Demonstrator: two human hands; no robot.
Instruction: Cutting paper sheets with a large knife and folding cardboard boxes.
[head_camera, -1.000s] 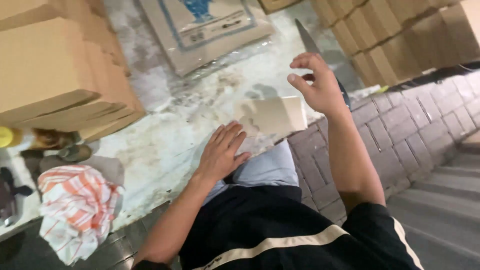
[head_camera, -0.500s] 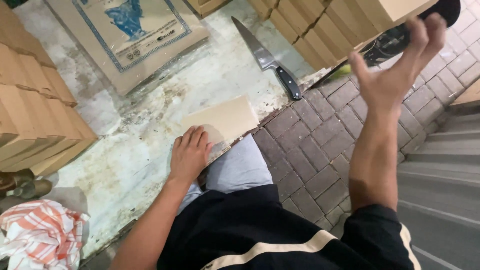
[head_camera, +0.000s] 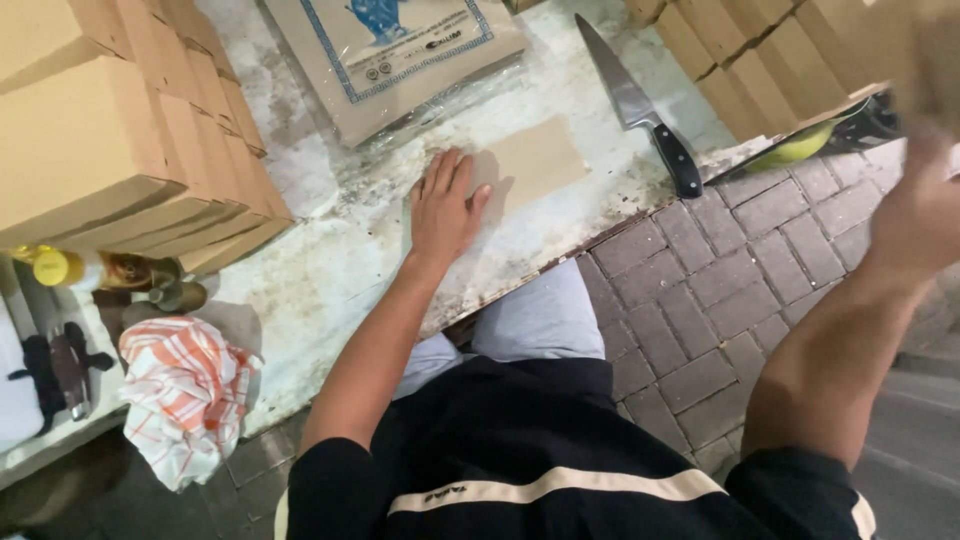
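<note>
My left hand (head_camera: 442, 212) lies palm down on the stained white table (head_camera: 320, 285), fingers spread, its fingertips at the left edge of a flat brown cardboard piece (head_camera: 530, 160). Raised at the far right, my right hand (head_camera: 915, 215) is blurred against the stack of brown boxes (head_camera: 780, 55); something tan and blurred is just above it, and I cannot tell whether the hand grips it. A large kitchen knife (head_camera: 640, 105) with a black handle lies on the table right of the cardboard piece.
A plastic-wrapped pack of printed flat cardboard (head_camera: 400, 50) lies at the back. More brown boxes (head_camera: 100, 150) are stacked at left. An orange-and-white striped cloth (head_camera: 180, 390) and a yellow-capped bottle (head_camera: 50, 267) sit at lower left. Brick paving (head_camera: 720, 300) lies below the table's edge.
My right hand has swung from above the cardboard piece up and out to the right, by the box stack. My left hand stays flat on the table at the piece.
</note>
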